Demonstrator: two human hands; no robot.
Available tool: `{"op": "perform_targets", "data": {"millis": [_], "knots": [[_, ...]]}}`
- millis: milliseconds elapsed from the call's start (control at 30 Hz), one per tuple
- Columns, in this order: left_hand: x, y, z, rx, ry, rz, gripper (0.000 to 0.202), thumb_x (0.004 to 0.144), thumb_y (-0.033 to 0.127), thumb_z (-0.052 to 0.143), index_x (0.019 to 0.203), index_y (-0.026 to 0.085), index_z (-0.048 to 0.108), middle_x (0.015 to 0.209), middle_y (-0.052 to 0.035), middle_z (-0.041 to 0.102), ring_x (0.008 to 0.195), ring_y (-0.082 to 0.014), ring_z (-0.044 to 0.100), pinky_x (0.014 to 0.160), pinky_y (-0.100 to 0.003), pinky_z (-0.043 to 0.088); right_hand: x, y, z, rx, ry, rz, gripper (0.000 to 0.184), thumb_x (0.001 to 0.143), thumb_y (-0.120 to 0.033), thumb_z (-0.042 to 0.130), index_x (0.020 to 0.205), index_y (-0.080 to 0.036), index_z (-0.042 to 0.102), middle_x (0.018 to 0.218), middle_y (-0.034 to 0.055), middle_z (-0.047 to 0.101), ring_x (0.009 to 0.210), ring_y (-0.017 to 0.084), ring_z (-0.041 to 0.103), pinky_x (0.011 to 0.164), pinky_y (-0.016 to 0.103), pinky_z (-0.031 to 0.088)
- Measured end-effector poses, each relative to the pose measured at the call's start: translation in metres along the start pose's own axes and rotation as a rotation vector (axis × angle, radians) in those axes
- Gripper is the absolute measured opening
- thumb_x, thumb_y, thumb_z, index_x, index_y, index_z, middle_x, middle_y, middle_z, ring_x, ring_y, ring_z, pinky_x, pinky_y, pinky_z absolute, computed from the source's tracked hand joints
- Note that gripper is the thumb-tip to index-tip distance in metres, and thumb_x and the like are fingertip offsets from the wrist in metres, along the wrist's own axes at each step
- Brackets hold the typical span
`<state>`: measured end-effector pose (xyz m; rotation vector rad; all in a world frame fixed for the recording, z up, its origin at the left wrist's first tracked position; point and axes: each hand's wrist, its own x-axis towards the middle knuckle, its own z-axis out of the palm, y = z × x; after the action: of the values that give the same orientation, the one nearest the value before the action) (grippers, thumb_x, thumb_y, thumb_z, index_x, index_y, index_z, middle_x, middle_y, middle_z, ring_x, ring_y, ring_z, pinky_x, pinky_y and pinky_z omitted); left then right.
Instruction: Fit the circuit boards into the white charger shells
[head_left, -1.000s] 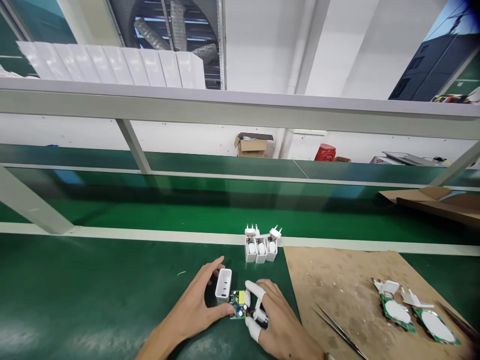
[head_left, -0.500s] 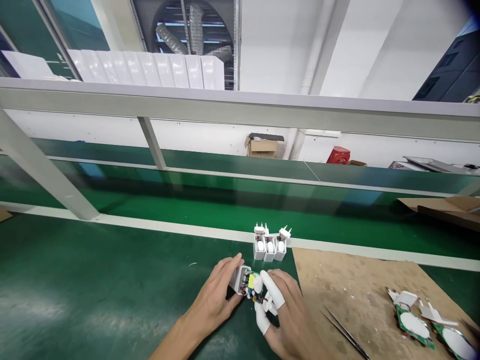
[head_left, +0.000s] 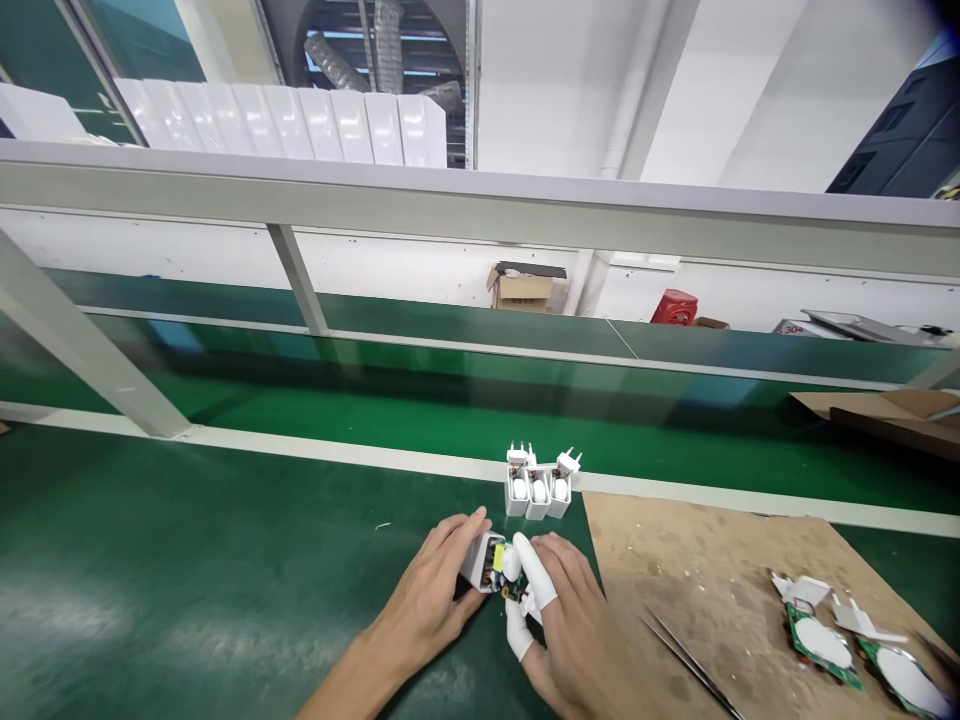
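Observation:
My left hand (head_left: 439, 575) grips a white plastic charger housing (head_left: 474, 562), its open end turned to the right. A circuit board (head_left: 501, 562) with a yellow-wrapped part and a white blob sits partway in that opening. My right hand (head_left: 559, 610), with white covers on thumb and forefinger, pinches the board's outer end, where a white plug piece (head_left: 530, 605) shows partly behind the fingers. Just beyond my hands stand three white housings (head_left: 538, 492) side by side, each with a board inside and a pronged plug piece at the top.
To the right, a brown cardboard sheet (head_left: 675, 540) bears tweezers (head_left: 690, 662) and two circuit boards (head_left: 823, 640) with plug pieces attached. A pale rail (head_left: 360, 452) edges the green bench, with a green belt (head_left: 420, 405) behind it. A slanted post (head_left: 97, 350) rises at left.
My right hand has moved slightly left toward the housing, and the circuit board now sits deeper in it. The view has shifted a little.

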<state>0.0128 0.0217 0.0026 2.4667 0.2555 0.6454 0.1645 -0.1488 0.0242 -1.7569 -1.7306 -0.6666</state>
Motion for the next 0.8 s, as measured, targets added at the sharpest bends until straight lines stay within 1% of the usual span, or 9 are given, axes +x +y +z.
{"op": "perform_targets", "data": {"millis": [133,233,367,467,600,800], "knots": [[0.0,-0.001,0.002,0.004,-0.01,0.001,0.084,0.097,0.01,0.056,0.166,0.032,0.013,0.145,-0.0117,0.059,0.139,-0.0304,0.051,0.112,-0.051,0.054,0.003,-0.003,-0.002,-0.048,0.003,-0.001,0.05,0.089,-0.006,0.05,0.139,-0.008,0.054,0.123,0.0198,0.069,0.117,0.036,0.065,0.09,0.054,0.065],[-0.001,-0.002,0.002,-0.005,-0.024,-0.007,0.085,0.097,0.009,0.057,0.166,0.032,0.012,0.146,-0.0116,0.059,0.14,-0.0305,0.049,0.113,-0.052,0.053,0.003,-0.003,-0.002,-0.047,-0.003,-0.007,0.049,0.089,-0.005,0.049,0.137,-0.005,0.054,0.123,0.0207,0.068,0.118,0.036,0.064,0.09,0.054,0.065],[-0.001,-0.002,0.002,-0.023,-0.022,-0.02,0.086,0.098,0.01,0.059,0.165,0.033,0.012,0.146,-0.0107,0.059,0.14,-0.0301,0.049,0.115,-0.053,0.052,-0.004,0.0,0.001,-0.004,-0.044,0.004,0.053,0.089,-0.005,0.05,0.142,-0.005,0.05,0.13,0.0214,0.065,0.125,0.037,0.059,0.096,0.056,0.063],[-0.002,-0.001,0.002,-0.025,-0.023,-0.029,0.086,0.098,0.011,0.06,0.165,0.033,0.012,0.147,-0.0102,0.058,0.139,-0.0291,0.05,0.114,-0.051,0.052,-0.008,0.001,0.003,0.005,-0.073,0.016,0.058,0.089,-0.005,0.052,0.146,-0.005,0.046,0.133,0.022,0.063,0.128,0.038,0.057,0.099,0.059,0.062],[-0.003,-0.001,0.003,-0.003,-0.015,-0.023,0.086,0.097,0.011,0.061,0.166,0.032,0.014,0.146,-0.0096,0.06,0.139,-0.0286,0.051,0.114,-0.048,0.053,-0.005,0.0,0.001,0.007,-0.074,0.022,0.062,0.089,-0.005,0.052,0.15,-0.003,0.042,0.131,0.0227,0.064,0.126,0.038,0.059,0.098,0.058,0.063],[0.0,-0.003,0.005,0.068,0.002,-0.015,0.086,0.096,0.013,0.064,0.165,0.033,0.016,0.143,-0.0094,0.062,0.133,-0.0303,0.056,0.11,-0.051,0.054,0.003,0.0,-0.004,0.005,-0.063,0.025,0.063,0.09,-0.005,0.05,0.152,-0.002,0.04,0.127,0.0226,0.066,0.121,0.037,0.062,0.097,0.056,0.064]]}}
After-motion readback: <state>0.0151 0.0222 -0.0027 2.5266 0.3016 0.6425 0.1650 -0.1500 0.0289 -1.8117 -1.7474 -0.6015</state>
